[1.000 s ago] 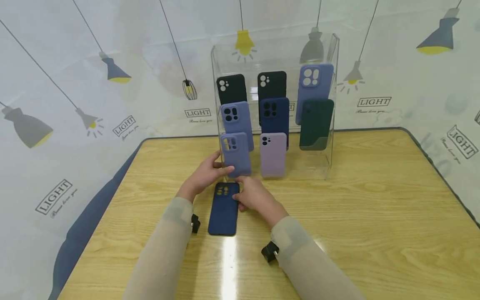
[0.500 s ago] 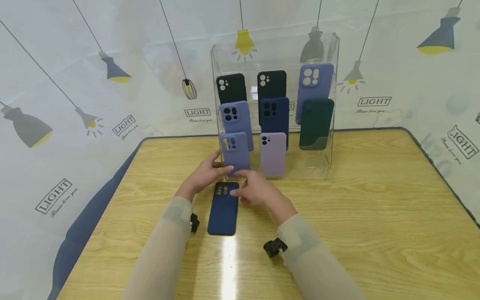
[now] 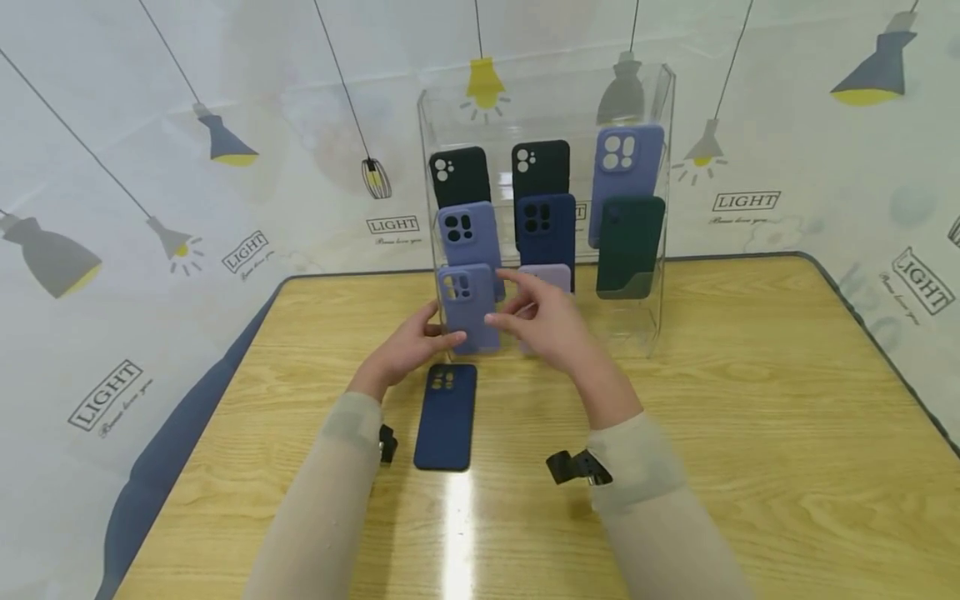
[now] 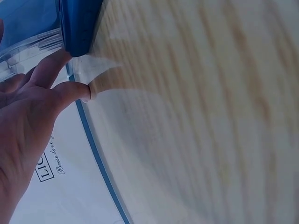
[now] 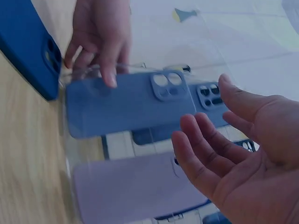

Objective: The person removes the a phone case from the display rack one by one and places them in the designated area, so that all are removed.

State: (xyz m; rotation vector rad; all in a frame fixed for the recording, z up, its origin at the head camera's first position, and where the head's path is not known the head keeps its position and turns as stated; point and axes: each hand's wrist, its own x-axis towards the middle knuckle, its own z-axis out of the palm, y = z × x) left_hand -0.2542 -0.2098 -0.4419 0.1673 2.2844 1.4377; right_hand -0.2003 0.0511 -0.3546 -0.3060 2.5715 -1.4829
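Observation:
A clear acrylic display stand holds several phone cases in rows. My left hand grips its lower left side, thumb in front by the bottom periwinkle phone case and fingers toward the back. My right hand is just right of that case, fingers apart and loosely bent. The right wrist view shows nothing between them. Behind this hand, the lilac phone case is partly covered. A dark blue phone case lies flat on the table before the stand, cutouts toward it.
Higher in the stand are two black cases, more periwinkle ones, a navy case and a green case. The wooden table ends at a lamp-printed backdrop.
My right hand has left the top of the dark blue case and risen up and right, to beside the bottom periwinkle case. The left hand stays on the stand.

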